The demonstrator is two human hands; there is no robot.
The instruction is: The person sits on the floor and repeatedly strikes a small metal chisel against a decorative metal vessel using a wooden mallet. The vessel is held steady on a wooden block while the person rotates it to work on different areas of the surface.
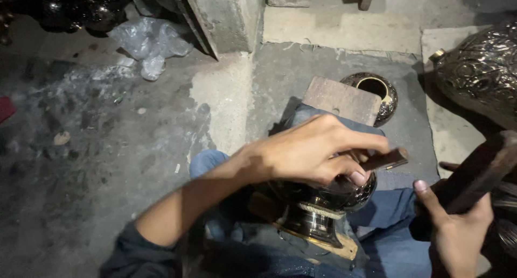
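Note:
My left hand [312, 149] reaches across my lap and pinches a short dark metal punch [386, 160], its tip set against a shiny dark metal vase [318, 205]. The vase rests between my knees on a wooden piece, its flared base toward me. My right hand [455, 227] at the lower right grips a dark wooden mallet handle [479, 173], held a little to the right of the punch.
A wooden block [342, 99] lies past my knee, with a round brass pot [377, 89] behind it. A large embossed metal vessel [482, 73] sits at the right edge. A crumpled clear plastic bag [151, 41] and a concrete pillar [226, 17] stand farther back on the grey floor.

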